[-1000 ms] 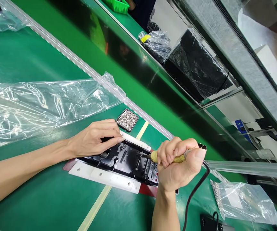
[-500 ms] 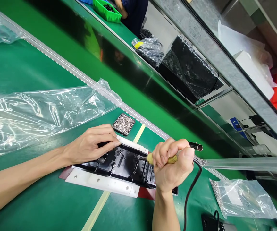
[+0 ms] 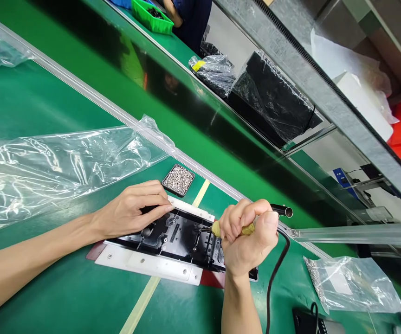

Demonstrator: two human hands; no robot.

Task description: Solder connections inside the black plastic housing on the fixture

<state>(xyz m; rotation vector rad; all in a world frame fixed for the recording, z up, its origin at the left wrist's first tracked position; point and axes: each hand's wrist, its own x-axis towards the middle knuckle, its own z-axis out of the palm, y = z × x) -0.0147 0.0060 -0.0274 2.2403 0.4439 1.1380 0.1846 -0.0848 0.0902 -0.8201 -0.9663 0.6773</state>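
Observation:
My right hand (image 3: pixel 247 234) is wrapped round the yellow grip of a soldering iron (image 3: pixel 216 229), whose black cord trails down toward the front. Its tip points left and meets the black plastic panel (image 3: pixel 183 236), though the exact contact spot is too small to make out. The panel lies between white fixture strips (image 3: pixel 143 262) on the bench. My left hand (image 3: pixel 134 208) rests over the panel's left part, thumb and forefinger brought together at the upper white strip; whether anything is between them is hidden. Just beyond sits a small black tray (image 3: pixel 164 184) full of tiny metal pieces.
Clear plastic sheeting (image 3: pixel 57 162) covers the bench at left. A metal rail (image 3: pixel 92 95) borders the bench's far side. A clear bag (image 3: pixel 357 283) holding small metal pieces lies at right, near a black device (image 3: pixel 308 320). Across the belt, a person (image 3: pixel 193 21) stands near a green bin (image 3: pixel 151 18).
The view shifts very slightly. Both hands and the soldering iron hold nearly the same position on the panel.

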